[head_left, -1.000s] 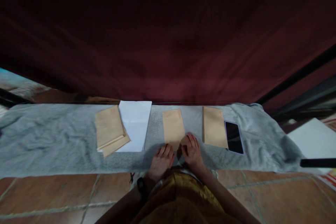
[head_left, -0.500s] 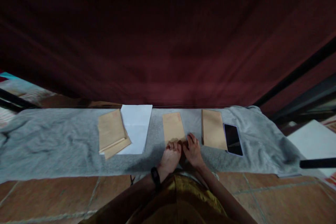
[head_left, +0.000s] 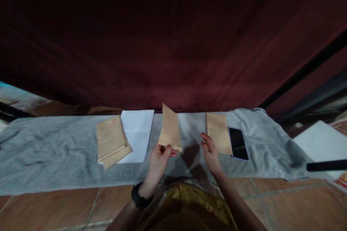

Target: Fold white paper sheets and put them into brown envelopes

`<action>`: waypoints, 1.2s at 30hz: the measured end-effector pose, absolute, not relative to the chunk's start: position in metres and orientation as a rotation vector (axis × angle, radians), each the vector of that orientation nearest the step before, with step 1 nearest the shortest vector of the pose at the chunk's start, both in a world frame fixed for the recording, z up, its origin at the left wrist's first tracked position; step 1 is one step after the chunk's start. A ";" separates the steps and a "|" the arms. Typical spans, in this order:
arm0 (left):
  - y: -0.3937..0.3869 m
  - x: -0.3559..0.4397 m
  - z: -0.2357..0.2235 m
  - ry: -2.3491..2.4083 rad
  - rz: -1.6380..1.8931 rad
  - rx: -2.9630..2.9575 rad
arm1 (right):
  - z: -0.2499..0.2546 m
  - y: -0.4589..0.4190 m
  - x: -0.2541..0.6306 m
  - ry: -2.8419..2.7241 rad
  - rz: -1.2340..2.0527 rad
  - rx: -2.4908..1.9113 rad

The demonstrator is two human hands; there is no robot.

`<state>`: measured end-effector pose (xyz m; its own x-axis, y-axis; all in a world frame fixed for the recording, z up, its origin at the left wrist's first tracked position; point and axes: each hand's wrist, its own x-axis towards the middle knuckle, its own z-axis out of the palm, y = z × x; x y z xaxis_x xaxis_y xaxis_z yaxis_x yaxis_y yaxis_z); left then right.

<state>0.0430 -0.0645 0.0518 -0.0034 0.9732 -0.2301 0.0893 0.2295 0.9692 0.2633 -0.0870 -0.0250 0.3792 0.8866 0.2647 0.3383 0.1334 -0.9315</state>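
A tan rectangular paper envelope is grasped at its near edge by the left hand, thumb on top, and is held tilted above a grey plush cloth, between the paper piles on either side. A narrow folded strip is seen along its near edge, and a dark shadow is cast on the cloth to its right. A black wristband is worn on the left wrist. By the right hand, nothing is seen to be gripped; its fingers are loosely bent and released, beside the left edge of a neat stack of tan paper envelopes. Whether that stack is touched cannot be told. A dark-screened phone with a pale purple edge is placed right beside the stack. On the left, white paper sheets are partly covered by a loose pile of tan envelopes. The far side is closed off by a dark red fabric curtain.
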 end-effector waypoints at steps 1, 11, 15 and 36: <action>-0.069 0.043 0.048 1.301 1.017 0.937 | -0.021 -0.089 0.261 -1.213 0.570 -1.433; -0.104 0.062 -0.007 1.062 0.731 0.428 | -0.029 -0.119 0.223 -2.011 0.506 -1.315; -0.109 0.049 -0.005 1.053 0.370 0.688 | -0.036 -0.130 0.230 -2.267 0.391 -1.372; 0.046 0.115 -0.043 1.210 0.284 2.694 | -0.030 -0.138 0.244 -2.244 0.498 -1.282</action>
